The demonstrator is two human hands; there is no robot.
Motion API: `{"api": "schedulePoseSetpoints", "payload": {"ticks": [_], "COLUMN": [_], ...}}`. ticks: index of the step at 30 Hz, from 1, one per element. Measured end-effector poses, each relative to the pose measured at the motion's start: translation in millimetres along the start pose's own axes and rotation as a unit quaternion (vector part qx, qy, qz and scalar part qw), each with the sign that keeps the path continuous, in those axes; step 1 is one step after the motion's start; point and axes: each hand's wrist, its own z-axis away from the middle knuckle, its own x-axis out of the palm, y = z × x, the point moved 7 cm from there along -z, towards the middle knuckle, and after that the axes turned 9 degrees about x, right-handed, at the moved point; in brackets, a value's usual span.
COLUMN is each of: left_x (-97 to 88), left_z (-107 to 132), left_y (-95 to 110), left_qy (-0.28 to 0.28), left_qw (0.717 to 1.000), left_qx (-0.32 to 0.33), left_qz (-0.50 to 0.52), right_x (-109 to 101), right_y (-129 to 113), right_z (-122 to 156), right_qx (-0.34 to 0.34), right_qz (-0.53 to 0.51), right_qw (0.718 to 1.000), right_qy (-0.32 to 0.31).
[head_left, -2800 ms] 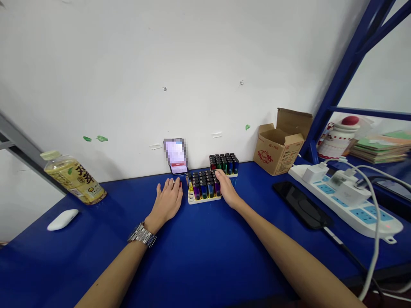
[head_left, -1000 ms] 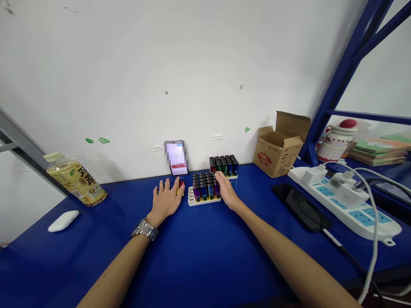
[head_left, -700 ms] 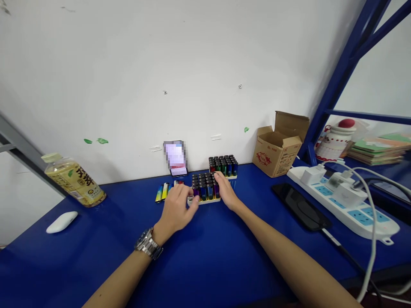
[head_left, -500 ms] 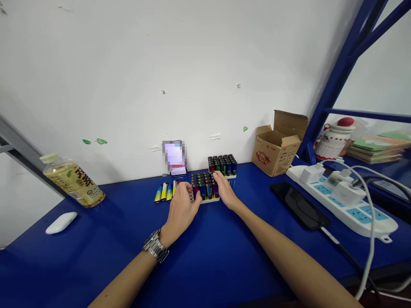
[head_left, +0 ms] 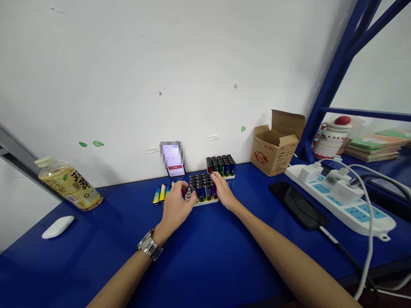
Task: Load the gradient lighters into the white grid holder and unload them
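Note:
Small shiny coloured cylinders with dark tops, apparently lighters point(head_left: 201, 193), stand upright in rows in a pale tray point(head_left: 208, 202). My left hand point(head_left: 176, 205) is at the tray's left end, thumb and fingers closed around a dark red lighter point(head_left: 184, 191), partly hidden by the fingers. Pale slots of the tray show beside the thumb. My right hand point(head_left: 223, 191) grips the tray's right side, fingertips over the top edge of the rows. Several yellow and blue lighters point(head_left: 160, 193) lie side by side left of my left hand.
Behind is a second filled tray point(head_left: 221, 166). A phone point(head_left: 173, 158) leans on the wall. To the right are an open carton point(head_left: 272, 154), a black phone point(head_left: 298, 205) and a power strip point(head_left: 343, 203). A bottle point(head_left: 70, 184) and white case point(head_left: 58, 227) are at left.
My left hand has shifted slightly left from the standing lighters, exposing pale slots and a dark red lighter at its fingers. My right hand stays on the tray. The view has shifted slightly.

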Motion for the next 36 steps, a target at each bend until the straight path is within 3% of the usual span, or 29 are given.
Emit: {"api": "schedulePoseSetpoints", "payload": {"ticks": [3, 8, 10, 13, 15, 19, 21, 23, 25, 27, 29, 36], "left_x": [9.0, -11.2, -8.7, 9.3, 16.3, -4.0, -17.5, -17.9, -7.2, 0.0, 0.2, -15.5], "left_z": [-0.4, -1.3, -3.3, -4.6, -4.6, -9.8, -13.6, -15.4, -7.6, 3.2, 8.2, 7.0], "left_y": [0.0, -14.0, -16.7, -18.5, -17.4, -20.0, -27.5, -38.8, -50.5, -56.0, -57.2, -55.1], "left_qy": [-0.037, 0.086, 0.060, -0.040, -0.063, 0.046, 0.062, -0.033, -0.190, -0.299, -0.335, -0.340], "left_qw": [0.998, 0.991, 0.993, 0.995, 0.995, 0.991, 0.987, 0.982, 0.951, 0.919, 0.913, 0.914], "left_qx": [0.009, -0.078, -0.089, -0.087, -0.077, -0.092, -0.130, -0.182, -0.239, -0.252, -0.232, -0.223], "left_qz": [0.039, 0.066, 0.039, 0.017, 0.029, 0.085, 0.071, 0.043, 0.048, 0.050, 0.030, -0.010], "right_x": [-0.1, -0.7, -0.4, 0.0, -0.5, -0.5, -0.8, -1.4, -1.8, -2.2, -2.4, -0.6], "right_y": [2.1, 4.3, 3.5, 2.9, 3.4, 3.5, 2.9, 3.0, 4.3, 5.7, 6.5, 5.2], "right_z": [-0.6, -0.1, -0.1, -0.7, -1.1, -0.9, -0.5, -0.3, -0.6, -1.0, -1.3, -0.1], "right_qx": [0.016, 0.036, 0.028, 0.021, 0.024, 0.030, 0.027, 0.025, 0.028, 0.031, 0.033, 0.039], "right_qz": [0.008, 0.033, 0.030, 0.017, 0.010, 0.014, 0.023, 0.028, 0.028, 0.026, 0.024, 0.031], "right_qw": [1.000, 0.999, 0.999, 1.000, 1.000, 0.999, 0.999, 0.999, 0.999, 0.999, 0.999, 0.999], "right_qy": [0.005, 0.005, 0.002, 0.002, 0.006, 0.005, 0.005, 0.008, 0.010, 0.012, 0.011, -0.004]}}
